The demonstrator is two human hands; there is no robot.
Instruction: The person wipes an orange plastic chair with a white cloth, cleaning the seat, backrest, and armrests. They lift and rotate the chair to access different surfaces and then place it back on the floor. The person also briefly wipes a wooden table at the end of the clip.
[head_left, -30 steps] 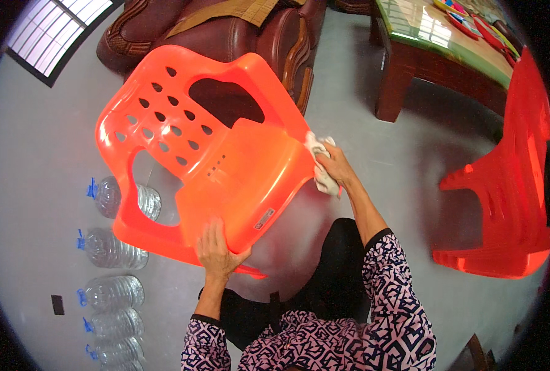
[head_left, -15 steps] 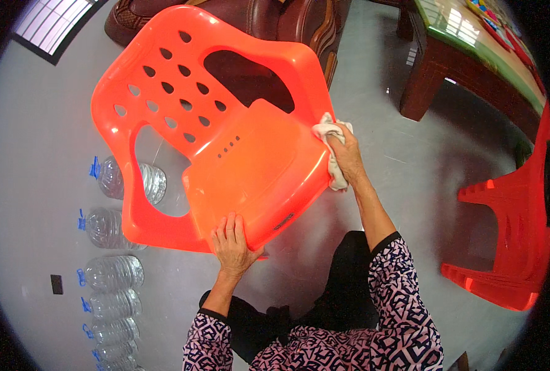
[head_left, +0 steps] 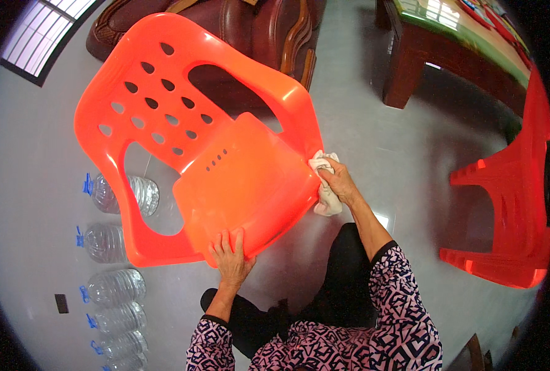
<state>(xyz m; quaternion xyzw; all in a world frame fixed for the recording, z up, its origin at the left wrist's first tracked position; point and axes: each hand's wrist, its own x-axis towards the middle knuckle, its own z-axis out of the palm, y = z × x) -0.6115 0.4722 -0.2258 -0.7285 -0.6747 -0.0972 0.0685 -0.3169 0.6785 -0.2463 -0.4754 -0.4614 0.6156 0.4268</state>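
The bright orange plastic chair [head_left: 244, 185] stands in front of me, a little left of the middle, its backrest with the drop-shaped holes at the far left and the front of its seat turned near and right. The seat is smooth and glossy — pale streaks of light lie along the curved front edge and on the armrests. My left hand [head_left: 232, 263] rests at the near front of the seat, fingers extended and a little apart on the plastic, thumb out to the right. My right hand [head_left: 340, 184] has its fingers bunched around a white cloth [head_left: 328, 204], which touches the right front corner of the chair and hangs down beside it.

The grey floor [head_left: 361, 136] has a dull shine, with a bright patch just beside my right forearm. On the left runs a row of see-through bottles [head_left: 115, 287] with blue tops, the farther ones partly behind the chair. A brown leather sofa [head_left: 266, 37] with carved wooden trim sits at the far side, and a barred window [head_left: 49, 34] shows far left. Far right is a dark wooden table [head_left: 405, 71] with a greenish, reflective top — and nearer, on the right, a red chair [head_left: 513, 210].
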